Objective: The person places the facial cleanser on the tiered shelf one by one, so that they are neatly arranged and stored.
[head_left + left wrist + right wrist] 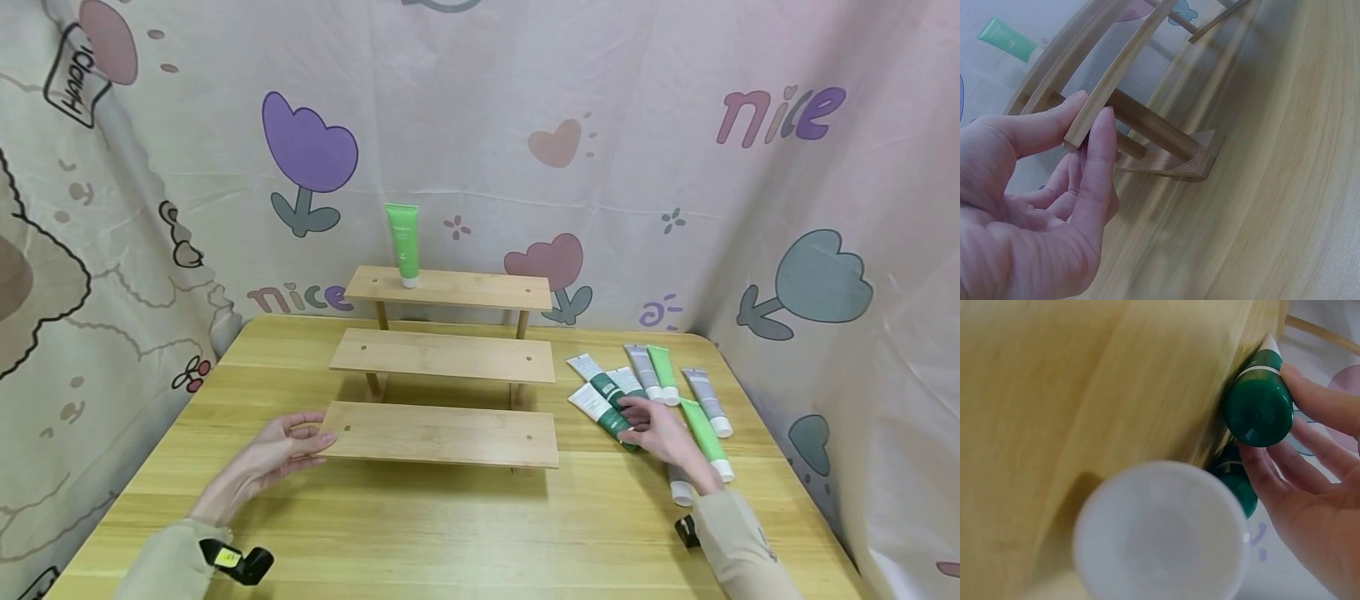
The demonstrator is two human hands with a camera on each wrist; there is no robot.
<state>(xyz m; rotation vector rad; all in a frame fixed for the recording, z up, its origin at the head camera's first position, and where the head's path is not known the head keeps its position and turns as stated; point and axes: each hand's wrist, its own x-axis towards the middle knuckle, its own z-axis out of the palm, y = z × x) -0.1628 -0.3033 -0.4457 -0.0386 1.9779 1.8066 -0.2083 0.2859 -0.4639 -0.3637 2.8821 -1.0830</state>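
A three-tier wooden display stand (pixel 442 435) stands on the table, and a light green tube (pixel 405 242) is upright on its top tier, left of the middle. My left hand (pixel 277 450) pinches the left end of the lowest tier, thumb above and forefinger beneath, as the left wrist view shows. Over on the right, my right hand (pixel 663 433) grips a white and dark green tube (pixel 597 408) near its green cap (pixel 1260 415), the thumb on one side and fingers on the other. That tube lies at the front left of a group of tubes.
Beside the right hand lie more tubes: white and green ones (pixel 588 369), grey ones (pixel 705 400) and light green ones (pixel 705 437). A white cap (pixel 1163 534) fills the near part of the right wrist view. A printed curtain (pixel 465 125) hangs behind the table (pixel 465 533).
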